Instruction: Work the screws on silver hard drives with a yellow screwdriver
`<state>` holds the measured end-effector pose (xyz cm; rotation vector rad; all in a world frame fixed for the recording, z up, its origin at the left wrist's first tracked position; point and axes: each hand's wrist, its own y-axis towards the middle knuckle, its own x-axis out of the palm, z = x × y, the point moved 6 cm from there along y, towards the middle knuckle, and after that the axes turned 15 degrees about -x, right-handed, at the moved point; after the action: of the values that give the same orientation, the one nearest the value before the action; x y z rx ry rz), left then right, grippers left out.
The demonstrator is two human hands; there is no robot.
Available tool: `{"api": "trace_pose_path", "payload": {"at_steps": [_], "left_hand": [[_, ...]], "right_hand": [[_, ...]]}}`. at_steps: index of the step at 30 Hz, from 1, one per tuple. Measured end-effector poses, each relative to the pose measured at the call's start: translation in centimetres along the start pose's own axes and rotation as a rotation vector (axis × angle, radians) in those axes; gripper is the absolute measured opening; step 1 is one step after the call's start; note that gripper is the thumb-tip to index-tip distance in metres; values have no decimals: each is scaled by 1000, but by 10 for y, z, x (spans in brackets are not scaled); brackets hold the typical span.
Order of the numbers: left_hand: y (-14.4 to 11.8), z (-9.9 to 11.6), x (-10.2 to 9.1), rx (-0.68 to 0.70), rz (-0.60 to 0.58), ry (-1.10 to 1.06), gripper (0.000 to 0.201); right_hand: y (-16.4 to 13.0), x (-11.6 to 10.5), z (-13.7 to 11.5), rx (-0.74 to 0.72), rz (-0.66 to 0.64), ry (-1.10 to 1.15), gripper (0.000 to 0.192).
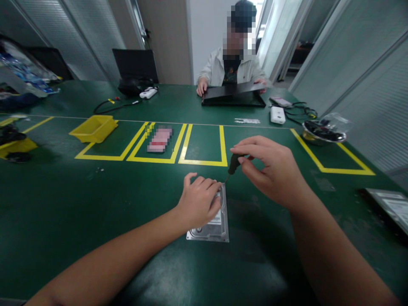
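The left hand (199,202) presses flat on the silver metal hard drive (214,223) on the green table (79,204). The right hand (270,170) pinches a small dark-handled screwdriver (233,163), tip at the drive's far corner. This looks like unscrewing; next needs steady turning.

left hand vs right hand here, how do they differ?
The left hand lies palm-down, pressing on the hard drive; the right hand is raised above the table. The left grips nothing; the right pinches a screwdriver in its fingertips. Both are bare and meet at the drive's far corner.
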<state>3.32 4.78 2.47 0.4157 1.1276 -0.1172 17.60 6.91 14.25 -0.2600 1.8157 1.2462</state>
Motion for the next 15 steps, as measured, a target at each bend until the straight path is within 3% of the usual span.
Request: {"api": "trace_pose_path", "payload": {"at_steps": [15], "left_hand": [[-1,-1,1,2,-14,4,33]], "right_hand": [[-2,3,7,21,55,-115,11]]}}
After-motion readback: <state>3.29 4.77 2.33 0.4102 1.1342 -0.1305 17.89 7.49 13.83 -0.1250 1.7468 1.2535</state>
